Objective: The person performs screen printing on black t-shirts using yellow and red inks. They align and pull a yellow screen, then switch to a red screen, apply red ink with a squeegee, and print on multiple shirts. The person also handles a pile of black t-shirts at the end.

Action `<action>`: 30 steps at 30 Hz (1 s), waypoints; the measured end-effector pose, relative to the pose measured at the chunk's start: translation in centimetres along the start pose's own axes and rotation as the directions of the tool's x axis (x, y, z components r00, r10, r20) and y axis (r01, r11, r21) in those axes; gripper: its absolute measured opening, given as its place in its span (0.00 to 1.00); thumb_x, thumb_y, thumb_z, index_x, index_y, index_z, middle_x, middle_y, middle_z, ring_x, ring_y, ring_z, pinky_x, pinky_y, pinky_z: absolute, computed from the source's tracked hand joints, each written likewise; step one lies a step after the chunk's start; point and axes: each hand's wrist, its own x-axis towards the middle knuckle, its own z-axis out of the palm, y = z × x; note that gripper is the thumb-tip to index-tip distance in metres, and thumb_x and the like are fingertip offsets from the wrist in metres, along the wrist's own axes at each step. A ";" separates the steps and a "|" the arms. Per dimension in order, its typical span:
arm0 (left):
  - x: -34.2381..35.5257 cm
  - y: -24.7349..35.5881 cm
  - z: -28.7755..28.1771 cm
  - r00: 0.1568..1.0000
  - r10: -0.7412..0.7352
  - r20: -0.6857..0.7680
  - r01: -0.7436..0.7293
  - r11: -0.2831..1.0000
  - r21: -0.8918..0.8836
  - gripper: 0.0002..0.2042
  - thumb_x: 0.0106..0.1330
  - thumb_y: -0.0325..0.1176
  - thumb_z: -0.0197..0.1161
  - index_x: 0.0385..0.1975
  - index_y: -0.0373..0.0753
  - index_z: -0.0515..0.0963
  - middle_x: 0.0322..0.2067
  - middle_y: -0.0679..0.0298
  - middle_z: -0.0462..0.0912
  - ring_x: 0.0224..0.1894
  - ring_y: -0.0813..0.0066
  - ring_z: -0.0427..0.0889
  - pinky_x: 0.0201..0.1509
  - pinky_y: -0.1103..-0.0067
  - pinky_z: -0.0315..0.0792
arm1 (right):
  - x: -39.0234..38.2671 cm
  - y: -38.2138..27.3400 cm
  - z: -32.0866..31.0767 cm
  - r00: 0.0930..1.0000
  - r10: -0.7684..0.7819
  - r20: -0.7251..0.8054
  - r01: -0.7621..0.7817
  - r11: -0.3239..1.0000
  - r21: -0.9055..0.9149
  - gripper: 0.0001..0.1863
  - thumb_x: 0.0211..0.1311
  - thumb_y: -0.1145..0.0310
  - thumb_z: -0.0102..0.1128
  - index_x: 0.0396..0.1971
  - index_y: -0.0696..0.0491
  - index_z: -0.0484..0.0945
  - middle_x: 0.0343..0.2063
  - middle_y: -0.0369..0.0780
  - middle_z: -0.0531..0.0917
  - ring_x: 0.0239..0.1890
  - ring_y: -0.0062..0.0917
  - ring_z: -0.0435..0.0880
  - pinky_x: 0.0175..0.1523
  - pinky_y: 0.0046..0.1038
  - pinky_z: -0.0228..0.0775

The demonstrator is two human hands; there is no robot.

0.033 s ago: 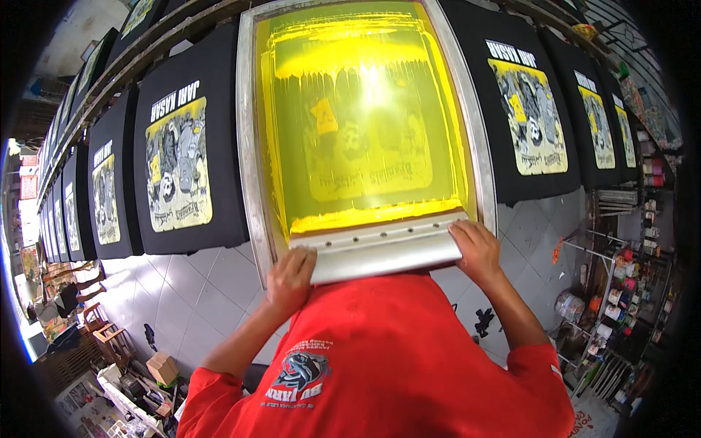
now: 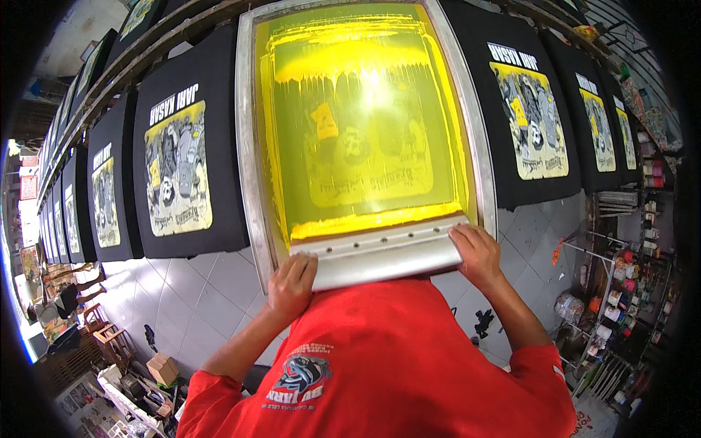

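Observation:
A wide metal squeegee (image 2: 387,257) lies across the near end of a screen-printing frame (image 2: 247,146) with a silvery metal border. My left hand (image 2: 292,282) is closed round the squeegee's left end, and my right hand (image 2: 476,252) grips its right end. Along the blade's far side runs a strip of yellow ink (image 2: 380,220). Another thick yellow band (image 2: 358,60) with a ragged lower edge crosses the far part of the mesh (image 2: 365,164). Through the mesh a printed picture shows faintly. Fingers under the squeegee are hidden.
Black shirts with yellow-and-grey prints lie in rows on both sides, one close at left (image 2: 179,168) and one close at right (image 2: 531,120). A metal rack (image 2: 613,292) with containers stands right. A cardboard box (image 2: 162,369) sits lower left, beyond the tiled floor (image 2: 193,292).

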 end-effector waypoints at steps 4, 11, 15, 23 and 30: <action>0.4 -0.1 -0.4 0.999 0.028 0.034 -0.028 1.000 0.014 0.14 0.50 0.26 0.60 0.38 0.34 0.80 0.35 0.61 0.81 0.41 0.66 0.82 0.41 0.76 0.78 | 0.9 0.3 -0.7 1.000 -0.023 0.022 0.023 1.000 -0.001 0.14 0.45 0.78 0.58 0.35 0.58 0.80 0.34 0.41 0.82 0.37 0.33 0.82 0.42 0.31 0.76; 2.0 -0.6 -1.7 0.988 -0.076 0.137 0.089 0.992 -0.094 0.17 0.48 0.25 0.62 0.41 0.35 0.79 0.36 0.60 0.80 0.42 0.62 0.82 0.42 0.73 0.78 | 2.8 1.0 -1.8 0.989 0.013 0.146 -0.019 0.999 0.039 0.18 0.39 0.76 0.63 0.36 0.56 0.80 0.35 0.39 0.82 0.36 0.33 0.82 0.40 0.30 0.76; 2.3 -0.1 -2.8 0.989 -0.083 0.125 0.103 0.982 -0.162 0.19 0.46 0.23 0.63 0.42 0.34 0.79 0.37 0.59 0.80 0.42 0.60 0.81 0.44 0.72 0.78 | 2.4 0.6 -2.5 0.984 0.040 0.172 -0.048 0.998 0.041 0.19 0.36 0.77 0.65 0.36 0.55 0.79 0.36 0.38 0.83 0.38 0.33 0.82 0.42 0.32 0.75; 0.2 -0.2 0.8 0.996 -0.032 -0.078 0.029 0.999 -0.038 0.17 0.46 0.21 0.61 0.40 0.33 0.79 0.37 0.59 0.80 0.43 0.62 0.81 0.46 0.73 0.77 | -0.4 -0.2 0.7 0.997 -0.009 -0.074 0.006 0.999 -0.040 0.21 0.35 0.80 0.64 0.37 0.55 0.80 0.38 0.40 0.82 0.39 0.35 0.82 0.44 0.32 0.75; 1.0 -1.0 -1.2 0.998 -0.047 -0.044 0.040 0.989 -0.140 0.22 0.39 0.21 0.66 0.40 0.37 0.79 0.36 0.60 0.79 0.40 0.58 0.81 0.43 0.69 0.77 | 0.4 -0.5 -1.4 0.997 0.055 0.051 -0.055 0.998 0.004 0.21 0.36 0.79 0.63 0.38 0.54 0.80 0.37 0.39 0.82 0.39 0.35 0.82 0.42 0.32 0.75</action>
